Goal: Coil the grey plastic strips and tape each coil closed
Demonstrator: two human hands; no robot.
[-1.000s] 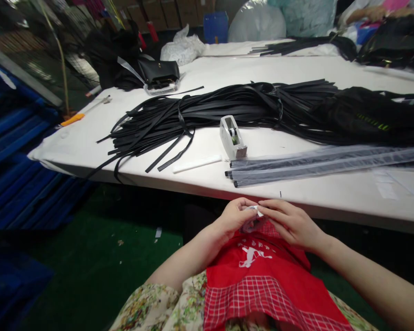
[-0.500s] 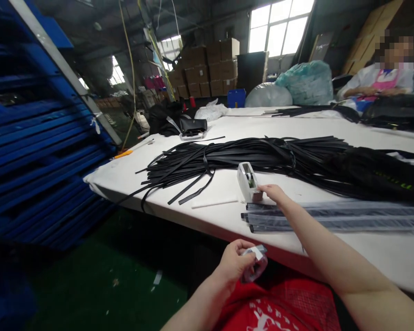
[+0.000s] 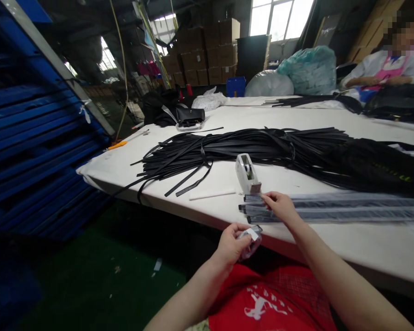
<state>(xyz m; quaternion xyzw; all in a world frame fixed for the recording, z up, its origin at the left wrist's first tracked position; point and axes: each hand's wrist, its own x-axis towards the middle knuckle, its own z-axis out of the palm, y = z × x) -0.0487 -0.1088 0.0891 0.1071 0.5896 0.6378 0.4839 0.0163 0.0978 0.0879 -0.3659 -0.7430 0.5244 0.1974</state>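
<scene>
My left hand [image 3: 232, 243] is closed around a coiled item in clear plastic [image 3: 251, 242], with a white label on top, held just off the table's front edge. What is coiled inside cannot be made out. My right hand [image 3: 278, 204] pinches thumb and fingers together at the front end of a grey-white tape dispenser [image 3: 247, 174]. A faint strip of clear tape [image 3: 262, 196] seems to show at the fingertips. Beneath that hand lie dark straps in clear plastic sleeves [image 3: 331, 214], stretching right.
A large tied bundle of black straps [image 3: 234, 146] crosses the white table [image 3: 214, 209]. Further off are a black bag [image 3: 189, 116], an orange-handled tool [image 3: 117, 145] and filled plastic bags [image 3: 308, 71]. A co-worker [image 3: 386, 69] sits far right. Blue stacked panels [image 3: 37, 151] stand left.
My right hand has come away from the dispenser's front end, toward me and slightly right. My left hand still holds the wrapped coil. The view has tilted down a little.
</scene>
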